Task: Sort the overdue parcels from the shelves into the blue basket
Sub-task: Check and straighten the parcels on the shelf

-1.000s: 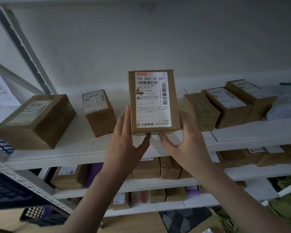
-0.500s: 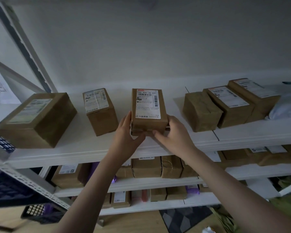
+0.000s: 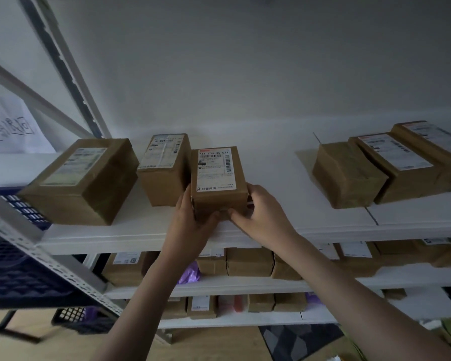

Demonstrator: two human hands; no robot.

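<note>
Grip: left hand (image 3: 190, 220) and right hand (image 3: 258, 214) clasped the parcel (image 3: 217, 178) at its near end.
Parcel: on the shelf (image 3: 284, 230), touching its left neighbour (image 3: 164, 168).
Axis: ran away from both hands.

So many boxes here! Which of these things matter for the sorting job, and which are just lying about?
Part of the job:
- labelled parcel, gripped by the left hand and right hand
- other parcels on the top shelf, e.g. large box
- blue basket, at left

Just lying about:
- paper sign on the wall
- patterned mat on the floor
</note>
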